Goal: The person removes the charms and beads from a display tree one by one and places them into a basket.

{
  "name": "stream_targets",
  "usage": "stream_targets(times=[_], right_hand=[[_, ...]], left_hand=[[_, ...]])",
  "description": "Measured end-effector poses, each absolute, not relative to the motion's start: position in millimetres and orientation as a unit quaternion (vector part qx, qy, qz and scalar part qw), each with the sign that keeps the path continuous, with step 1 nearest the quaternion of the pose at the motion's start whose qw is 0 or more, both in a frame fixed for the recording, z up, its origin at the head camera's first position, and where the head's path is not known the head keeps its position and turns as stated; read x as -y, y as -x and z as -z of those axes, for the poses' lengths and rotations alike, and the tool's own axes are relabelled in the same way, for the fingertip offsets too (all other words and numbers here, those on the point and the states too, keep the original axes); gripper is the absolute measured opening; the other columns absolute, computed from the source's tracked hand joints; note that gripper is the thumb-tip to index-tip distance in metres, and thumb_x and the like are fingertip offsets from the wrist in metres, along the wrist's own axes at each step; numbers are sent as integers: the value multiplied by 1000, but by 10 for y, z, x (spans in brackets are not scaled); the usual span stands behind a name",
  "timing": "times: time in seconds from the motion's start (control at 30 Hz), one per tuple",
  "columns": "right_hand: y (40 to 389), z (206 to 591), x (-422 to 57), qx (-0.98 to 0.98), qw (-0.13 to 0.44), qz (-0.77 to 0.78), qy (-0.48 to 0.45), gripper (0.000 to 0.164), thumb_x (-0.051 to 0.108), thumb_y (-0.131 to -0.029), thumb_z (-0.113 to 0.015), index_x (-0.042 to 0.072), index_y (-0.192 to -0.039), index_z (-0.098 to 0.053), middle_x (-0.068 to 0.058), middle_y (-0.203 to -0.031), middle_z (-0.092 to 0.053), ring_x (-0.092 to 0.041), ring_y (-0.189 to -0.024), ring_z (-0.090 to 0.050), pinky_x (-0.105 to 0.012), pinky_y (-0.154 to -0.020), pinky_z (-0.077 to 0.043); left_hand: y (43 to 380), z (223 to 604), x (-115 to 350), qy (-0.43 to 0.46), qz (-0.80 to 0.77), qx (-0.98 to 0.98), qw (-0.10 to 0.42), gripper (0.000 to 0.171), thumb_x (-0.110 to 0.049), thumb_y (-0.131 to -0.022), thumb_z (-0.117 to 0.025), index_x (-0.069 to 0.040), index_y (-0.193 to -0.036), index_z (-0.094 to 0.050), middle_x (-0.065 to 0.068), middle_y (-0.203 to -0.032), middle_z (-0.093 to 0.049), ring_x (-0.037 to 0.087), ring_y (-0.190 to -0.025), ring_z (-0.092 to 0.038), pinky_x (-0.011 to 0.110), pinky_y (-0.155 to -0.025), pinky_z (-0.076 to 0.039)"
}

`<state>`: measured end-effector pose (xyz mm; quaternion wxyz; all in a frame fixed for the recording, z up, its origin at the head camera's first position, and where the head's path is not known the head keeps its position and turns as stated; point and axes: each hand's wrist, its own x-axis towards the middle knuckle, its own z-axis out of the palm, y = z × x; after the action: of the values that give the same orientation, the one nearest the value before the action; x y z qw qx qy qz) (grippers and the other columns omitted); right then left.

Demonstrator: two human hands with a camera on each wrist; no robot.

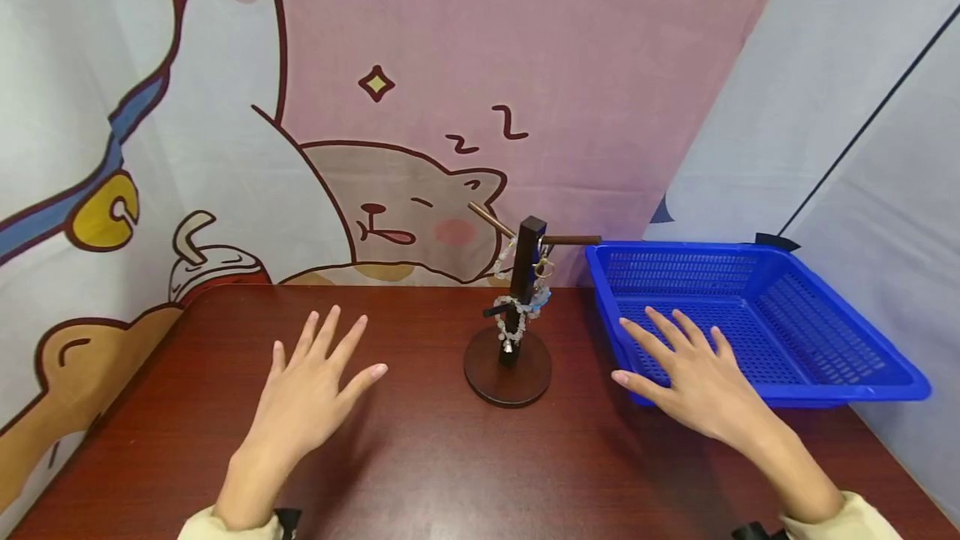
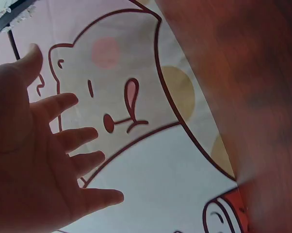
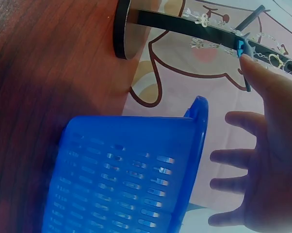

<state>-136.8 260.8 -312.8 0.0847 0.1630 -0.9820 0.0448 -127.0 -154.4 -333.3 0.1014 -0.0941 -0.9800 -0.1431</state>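
Note:
Over the left part of the table my left hand [image 1: 303, 394] hovers with its fingers spread, holding nothing. My right hand [image 1: 697, 377], fingers spread too, is held in front of the blue plastic basket [image 1: 847, 392] and grips nothing. Between the hands stands a dark wooden jewelry stand [image 1: 508, 386] with a round base and several pegs. Beaded bracelets [image 1: 501, 319] with pale beads hang on it, along with a gold-coloured ring-shaped piece [image 1: 543, 267]. In the right wrist view, the stand [image 3: 185, 24] appears beyond the thumb, bearing its bracelets.
A reddish-brown wooden table [image 1: 420, 473] carries the stand and the basket. Behind it hangs a cloth [image 1: 585, 65] printed with a sleeping cartoon animal. The basket has slotted sides and sits at the right, near the cloth.

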Motion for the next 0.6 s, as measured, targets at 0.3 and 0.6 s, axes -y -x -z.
stream_targets(times=[0.3,0.6], right_hand=[[1356,3106,-2599,973,125,-37,-190,66,57,-83,-53,16,-134,-45,-19,-133,-43,-42,-119,-37,-64,-85,-25],[1361,3110,-2569,966,151,-36,-206,61,53,-82,-58,11,-127,-54,-18,-122,-53,-39,-109,-47,-59,-77,-30]], left_hand=[[1408,3270,1200,150,187,958,155,62,-45,-85,-58,-12,-136,-43,19,-132,-45,36,-122,-40,56,-92,-34],[1502,3159,792,198,228,931,205,46,-34,-83,-66,-8,-120,-58,11,-105,-63,28,-98,-57,44,-77,-46]])
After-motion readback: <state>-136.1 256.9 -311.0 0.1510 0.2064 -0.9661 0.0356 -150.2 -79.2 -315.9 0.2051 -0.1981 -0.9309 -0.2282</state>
